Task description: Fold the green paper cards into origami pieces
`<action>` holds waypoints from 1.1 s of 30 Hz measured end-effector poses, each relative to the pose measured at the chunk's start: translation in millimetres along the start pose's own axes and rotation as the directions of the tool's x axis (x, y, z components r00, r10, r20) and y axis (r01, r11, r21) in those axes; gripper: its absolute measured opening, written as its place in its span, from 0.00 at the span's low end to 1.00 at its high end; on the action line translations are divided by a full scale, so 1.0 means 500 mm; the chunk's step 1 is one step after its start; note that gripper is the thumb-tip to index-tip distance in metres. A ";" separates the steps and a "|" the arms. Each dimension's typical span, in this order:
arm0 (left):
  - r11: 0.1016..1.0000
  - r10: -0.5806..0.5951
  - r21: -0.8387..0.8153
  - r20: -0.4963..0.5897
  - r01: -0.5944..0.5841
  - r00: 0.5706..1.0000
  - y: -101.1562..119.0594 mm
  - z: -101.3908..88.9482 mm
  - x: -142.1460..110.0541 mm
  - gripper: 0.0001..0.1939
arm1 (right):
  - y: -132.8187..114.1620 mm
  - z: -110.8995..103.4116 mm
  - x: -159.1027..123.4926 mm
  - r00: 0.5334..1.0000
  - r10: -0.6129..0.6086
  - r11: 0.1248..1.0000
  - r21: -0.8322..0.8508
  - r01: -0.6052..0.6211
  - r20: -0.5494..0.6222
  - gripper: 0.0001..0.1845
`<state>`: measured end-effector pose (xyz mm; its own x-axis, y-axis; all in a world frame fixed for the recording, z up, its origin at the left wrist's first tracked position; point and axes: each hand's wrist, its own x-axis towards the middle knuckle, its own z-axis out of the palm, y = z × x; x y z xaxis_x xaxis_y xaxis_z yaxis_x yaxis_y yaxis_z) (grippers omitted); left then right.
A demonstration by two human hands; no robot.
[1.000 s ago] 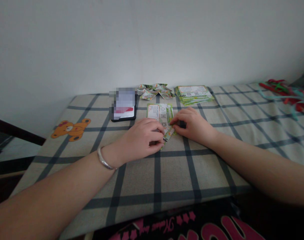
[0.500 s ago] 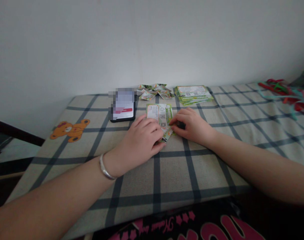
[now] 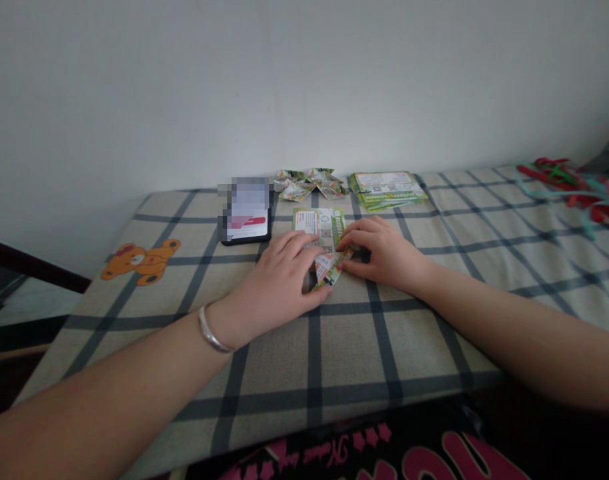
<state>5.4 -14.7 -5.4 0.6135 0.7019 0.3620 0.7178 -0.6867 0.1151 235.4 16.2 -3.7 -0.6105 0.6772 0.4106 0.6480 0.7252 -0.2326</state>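
Bare tablecloth (image 3: 279, 373) leaves open room between the forearms (image 3: 154, 360) and from the right hand (image 3: 379, 252) toward the tangled strips (image 3: 579, 199). Farther back, phone (image 3: 249, 230), folded papers (image 3: 297, 192) and paper stack (image 3: 389, 189) obstruct the way to the wall (image 3: 304, 87); the gaps among them seem narrow at this angle.

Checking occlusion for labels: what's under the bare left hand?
A green-and-white printed paper sheet runs partly under the left hand; beige, dark-checked tablecloth shows around it. Beneath palm and fingers everything is covered, so the paper's extent can't be seen.
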 end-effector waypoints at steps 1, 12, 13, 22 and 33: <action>1.000 0.009 -0.014 -0.008 -0.009 1.000 -0.001 0.001 0.000 0.28 | 0.000 -0.001 0.000 1.000 0.000 1.000 0.003 0.000 0.002 0.12; 0.991 0.097 -0.087 -0.084 -0.104 0.992 -0.006 -0.003 0.001 0.26 | 0.014 -0.001 0.002 0.998 0.045 0.999 0.029 -0.044 -0.038 0.11; 0.989 0.103 -0.094 -0.087 -0.111 0.991 -0.006 -0.003 0.001 0.26 | 0.014 -0.001 0.003 0.998 0.041 0.999 0.031 -0.040 -0.036 0.11; 0.974 0.120 -0.184 -0.081 -0.133 0.989 -0.007 -0.008 0.005 0.22 | 0.017 -0.002 0.002 0.999 0.015 0.995 0.100 -0.012 -0.033 0.07; 0.970 0.061 -0.232 -0.069 -0.076 0.996 -0.007 -0.007 0.004 0.20 | 0.000 -0.011 0.004 0.999 0.046 0.991 0.126 -0.043 -0.020 0.03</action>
<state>2.9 -11.5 -2.0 0.6320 0.6435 0.4317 0.5729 -0.7632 0.2989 236.8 17.2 2.2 -0.5708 0.7075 0.4167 0.6115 0.7049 -0.3593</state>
